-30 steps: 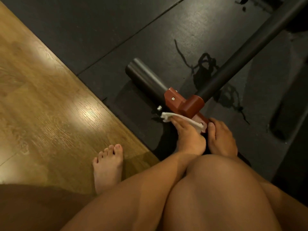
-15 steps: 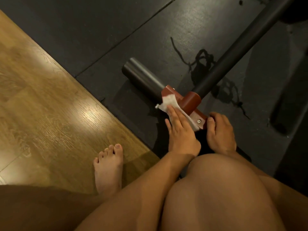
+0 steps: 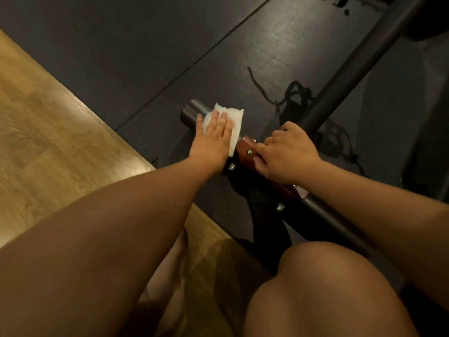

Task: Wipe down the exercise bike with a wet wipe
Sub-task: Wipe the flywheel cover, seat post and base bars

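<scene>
I judge the step in hand to be the wiping of the low foot of the black-framed exercise bike [image 3: 340, 86]: the dark grey round steel floor bar [image 3: 192, 112] that lies on the black rubber mat [image 3: 145, 57]. The crumpled white wet wipe [image 3: 235, 120] is spread over the top of that bar, just short of its outer end and touching the red metal bracket [image 3: 246, 149] that joins the bar to the frame.

My left hand [image 3: 213, 139] lies flat on the wipe, its fingers [image 3: 224, 122] straight and close together. They press the cloth to the bar rather than pinch it, and I see nothing held in the palm. My right hand [image 3: 290, 152] sits on the red bracket with its fingers curled over the top, bracing the frame, I would guess.

The next move, as I read it, calls for sliding the wipe out over the bar's end and round its curved sides. I must keep the pressure even, because a loose sheet under flat fingers may bunch or slip away.
</scene>
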